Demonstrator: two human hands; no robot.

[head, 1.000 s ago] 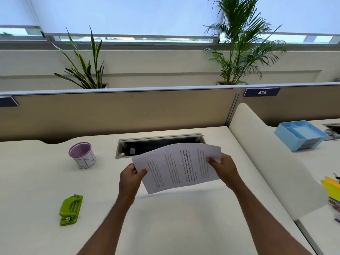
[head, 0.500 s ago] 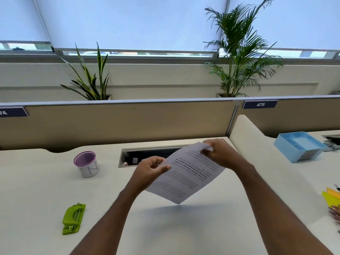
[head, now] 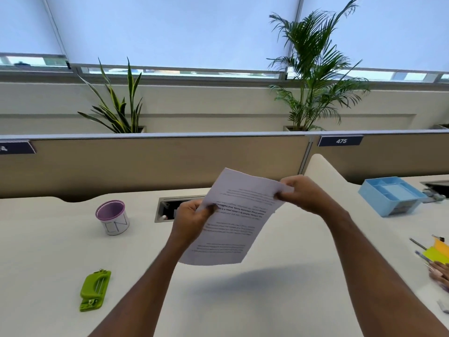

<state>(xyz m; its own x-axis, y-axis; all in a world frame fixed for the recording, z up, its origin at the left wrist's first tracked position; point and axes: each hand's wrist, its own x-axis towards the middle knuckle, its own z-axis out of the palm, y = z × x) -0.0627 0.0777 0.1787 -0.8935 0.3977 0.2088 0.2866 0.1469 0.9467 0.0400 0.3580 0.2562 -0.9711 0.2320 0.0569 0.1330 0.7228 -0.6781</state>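
A white printed sheet of paper (head: 233, 222) hangs in the air above the white desk (head: 243, 300), tilted, with its text upside down to me. My left hand (head: 192, 221) pinches the sheet's left edge between thumb and fingers. My right hand (head: 303, 193) pinches its upper right corner, higher than the left hand. The sheet's lower edge hangs free over the desk.
A green hole punch (head: 94, 290) lies at the front left. A purple-rimmed cup (head: 113, 217) stands behind it. A cable slot (head: 175, 210) is partly hidden by my left hand. A low divider (head: 340, 190), a blue tray (head: 391, 195) and another person's hand (head: 439, 276) with coloured stationery are at the right.
Both hands have turned the sheet from a wide, flat hold to an upright, tilted one and lifted it. The view has tipped upward.
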